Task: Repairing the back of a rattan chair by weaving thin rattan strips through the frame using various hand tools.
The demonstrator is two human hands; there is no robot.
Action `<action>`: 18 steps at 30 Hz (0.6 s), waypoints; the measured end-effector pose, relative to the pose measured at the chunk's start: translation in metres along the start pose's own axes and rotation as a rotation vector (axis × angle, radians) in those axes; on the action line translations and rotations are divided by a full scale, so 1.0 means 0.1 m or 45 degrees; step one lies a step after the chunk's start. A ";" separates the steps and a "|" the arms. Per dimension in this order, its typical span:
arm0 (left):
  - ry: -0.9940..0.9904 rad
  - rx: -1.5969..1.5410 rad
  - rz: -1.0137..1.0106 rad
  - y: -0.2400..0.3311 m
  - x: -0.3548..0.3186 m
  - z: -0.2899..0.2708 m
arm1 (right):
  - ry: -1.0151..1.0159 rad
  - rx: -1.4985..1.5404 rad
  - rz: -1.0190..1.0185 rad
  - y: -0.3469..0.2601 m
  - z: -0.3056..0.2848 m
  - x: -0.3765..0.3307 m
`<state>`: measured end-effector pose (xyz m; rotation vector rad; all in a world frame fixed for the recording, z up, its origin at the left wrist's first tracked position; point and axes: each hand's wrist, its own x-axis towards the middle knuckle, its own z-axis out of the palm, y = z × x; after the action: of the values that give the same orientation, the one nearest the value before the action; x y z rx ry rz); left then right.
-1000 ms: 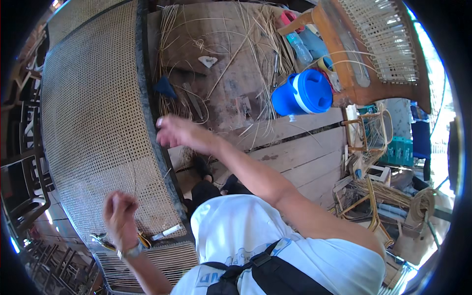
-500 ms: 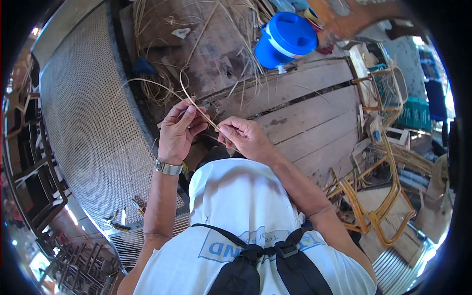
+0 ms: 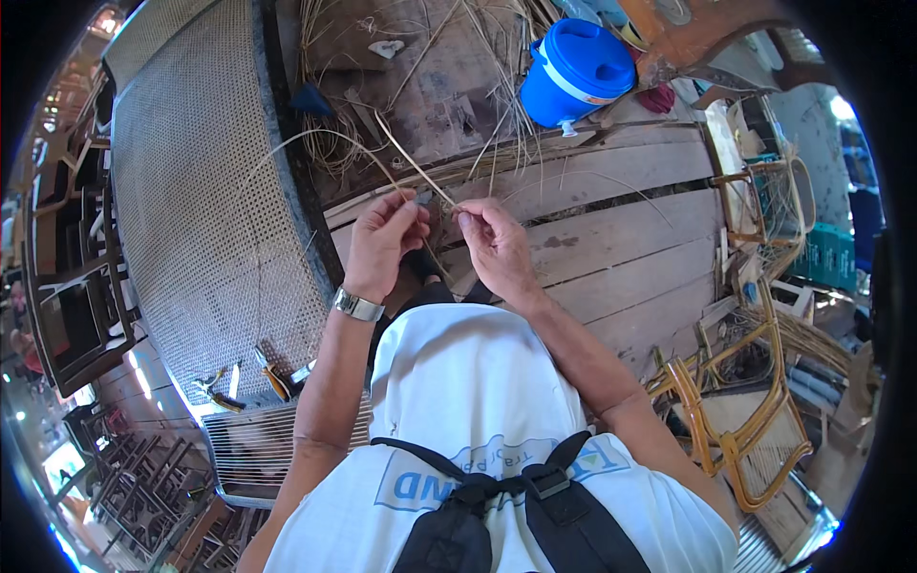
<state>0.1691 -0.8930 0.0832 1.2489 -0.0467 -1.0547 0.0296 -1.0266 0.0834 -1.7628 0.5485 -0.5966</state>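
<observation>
In front of my body, my left hand pinches one thin cane strand, which arcs away to the left over the woven panel. A short gap to the right, my right hand grips a second cane strand between thumb and fingers; its free end points up and left. A thin length also hangs below the hands. The large woven cane panel with a dark frame lies to my left. On its near edge rest pliers and a tool with an orange-brown handle.
A blue drink cooler stands on the plank floor ahead. Loose cane strands lie coiled and scattered beyond the panel. Wooden chair frames are at the right, dark frames at the far left, and a carved wooden piece at upper right.
My hands have moved apart, and the two strands that crossed between them are now separated, one in each hand. The view has shifted slightly.
</observation>
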 end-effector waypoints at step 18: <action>0.365 0.036 0.551 0.90 0.31 -0.65 | -0.509 0.177 0.722 0.18 -1.32 -0.30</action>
<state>0.2782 -0.8714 0.1131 1.3302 -0.1066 -0.4989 -0.0799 -1.1084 0.0928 -1.4484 0.6669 0.1110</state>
